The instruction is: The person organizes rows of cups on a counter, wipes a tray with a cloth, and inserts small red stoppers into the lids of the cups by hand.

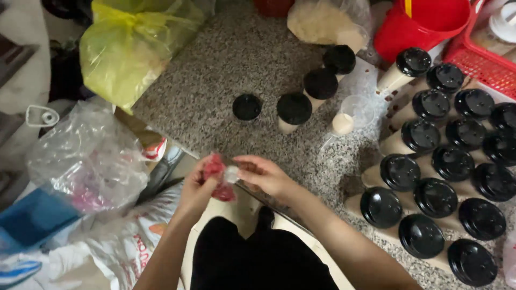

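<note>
1. Far to the left, a crumpled clear plastic bag with something pink inside rests over a blue container, with printed white sacks lying below it.
2. Above that, a knotted yellow-green plastic bag sits at the upper left corner of the speckled granite counter.
3. At the counter's near edge, the left hand is closed around a bunch of red plastic, fingers curled tight over it; more of the red shows below the palm.
4. Just right of it, the right hand meets the left, thumb and fingertips pressed together on a small clear piece that touches the red bunch. What that clear piece is cannot be told.
5. Behind the hands, a row of lidded cups runs up and to the right: one with a black lid, then three more, each holding a pale tan drink.
6. Right of that row stands an open clear cup with a little pale liquid at the bottom, and no lid.
7. Above it lies a clear bag of beige powder, beside a red bucket.
8. On the right side, many black-lidded cups stand packed close together in rows, well apart from the hands.
9. At the top right corner sits a red plastic basket.
</note>
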